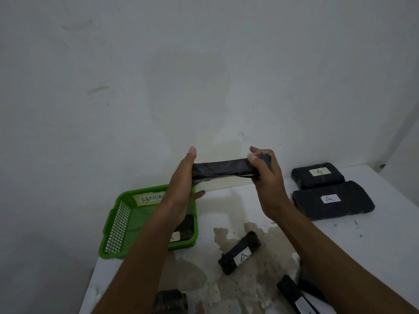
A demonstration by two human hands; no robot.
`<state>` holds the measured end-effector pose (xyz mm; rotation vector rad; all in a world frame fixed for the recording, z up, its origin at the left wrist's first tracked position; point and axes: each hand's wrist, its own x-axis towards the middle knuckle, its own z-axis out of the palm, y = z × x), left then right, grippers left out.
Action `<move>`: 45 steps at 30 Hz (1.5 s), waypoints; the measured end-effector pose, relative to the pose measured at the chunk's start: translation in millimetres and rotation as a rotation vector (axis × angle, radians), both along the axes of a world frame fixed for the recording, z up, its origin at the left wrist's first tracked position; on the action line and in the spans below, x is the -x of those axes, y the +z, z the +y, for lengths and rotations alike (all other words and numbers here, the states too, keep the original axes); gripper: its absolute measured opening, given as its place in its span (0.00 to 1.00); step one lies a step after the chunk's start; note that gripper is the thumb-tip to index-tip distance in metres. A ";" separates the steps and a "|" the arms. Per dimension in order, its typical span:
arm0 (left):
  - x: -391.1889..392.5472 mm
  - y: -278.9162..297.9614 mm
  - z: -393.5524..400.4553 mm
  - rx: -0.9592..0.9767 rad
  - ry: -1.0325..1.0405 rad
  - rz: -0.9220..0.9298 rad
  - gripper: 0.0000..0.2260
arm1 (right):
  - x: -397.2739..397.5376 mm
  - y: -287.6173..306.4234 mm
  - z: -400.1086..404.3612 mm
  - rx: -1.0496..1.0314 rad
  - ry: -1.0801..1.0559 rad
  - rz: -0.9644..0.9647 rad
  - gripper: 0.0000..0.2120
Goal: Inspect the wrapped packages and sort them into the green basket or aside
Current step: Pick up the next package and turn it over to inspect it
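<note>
**Asker:** Which step of the sort is going on?

**Describer:** The person is inspecting. Both hands are holding one black-wrapped package (pixel 221 169) up in the air, edge-on to the camera, in front of a pale wall (pixel 204 64). It is not yet sorted.

**Asker:** How are the hands gripping it?

**Describer:** The left hand (pixel 183 184) is cupping the package's left end, thumb standing straight up above it and fingers reaching underneath, fairly extended. The right hand (pixel 264 171) is curling its fingers over the top of the right end, with the thumb pressing the near face. Both forearms are rising from the bottom of the view.

**Asker:** Where is everything else, relative to those fingers?

**Describer:** Below the left fingers, the green basket (pixel 118 225) is sitting on the white table (pixel 374 245), carrying a paper label that begins "ABNOR". Something dark with a white tag is lying inside it, probably another package, though the forearm is covering most of it. Right of the right fingers and lower, two black packages marked "A" (pixel 317 175) are lying just beside each other. Below, a smaller marked package (pixel 240 252) is waiting.

**Asker:** What does the next move call for?

**Describer:** Likely turning the package to check its faces, then lowering it left into the basket or right, aside.
</note>
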<state>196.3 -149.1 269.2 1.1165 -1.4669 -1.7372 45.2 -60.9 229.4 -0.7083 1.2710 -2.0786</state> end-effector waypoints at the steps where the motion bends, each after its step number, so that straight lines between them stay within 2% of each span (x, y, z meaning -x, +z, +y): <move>1: -1.7 1.8 -2.9 -0.052 -0.001 0.031 0.21 | 2.4 0.4 -1.5 -0.003 0.027 -0.066 0.07; 3: -3.8 0.8 -7.3 -0.036 0.039 0.060 0.26 | 7.7 2.5 -4.2 -0.116 0.080 -0.136 0.07; 5: -4.2 -0.2 -8.3 0.053 0.074 0.029 0.27 | 9.7 4.2 -3.7 -0.245 0.150 -0.162 0.14; 7: -3.3 -1.7 -7.5 0.100 0.069 -0.004 0.12 | 8.4 4.3 -1.5 -0.292 0.179 -0.153 0.13; 10: -1.2 -9.6 -7.7 0.130 0.082 -0.067 0.07 | 3.8 5.2 -1.1 -0.303 0.125 -0.120 0.09; 16: 1.9 -19.6 -3.1 0.266 0.124 -0.038 0.12 | -5.5 0.0 -3.8 -0.278 0.010 -0.080 0.09; 19: 1.5 -20.3 -3.3 0.282 0.146 -0.038 0.14 | -7.0 -1.4 -3.5 -0.269 0.023 -0.076 0.11; 23: -1.7 -19.0 -6.0 0.309 0.140 -0.041 0.23 | -4.5 0.6 -1.7 -0.258 0.050 -0.103 0.12; 27: -0.3 -18.9 -5.7 0.337 0.154 -0.033 0.23 | -6.1 -0.5 -5.1 -0.240 0.006 -0.110 0.17; 29: -1.7 -20.2 -5.3 0.377 0.150 -0.033 0.22 | -4.4 -3.4 -5.4 -0.262 0.035 -0.106 0.16; 33: -12.0 -23.6 -9.1 0.548 0.059 -0.065 0.23 | 5.9 -11.4 1.4 -0.467 0.238 -0.007 0.15; 36: -14.1 -26.5 -11.2 0.669 -0.018 -0.126 0.27 | 4.9 -18.0 2.8 -0.428 0.251 -0.060 0.19; 38: -11.3 -25.7 -8.2 0.599 -0.019 -0.138 0.32 | 1.1 -18.0 1.5 -0.365 0.196 -0.061 0.21; 41: -6.1 -20.1 -1.6 0.406 0.050 -0.135 0.34 | -4.1 -13.6 -1.4 -0.257 0.166 -0.096 0.18; 43: -1.7 -17.0 3.4 0.298 0.087 -0.093 0.28 | -6.8 -9.7 -4.4 -0.224 0.139 -0.133 0.15; 45: 2.8 -18.6 5.6 0.294 0.147 -0.043 0.19 | -10.5 -7.4 -8.5 -0.231 0.069 -0.115 0.19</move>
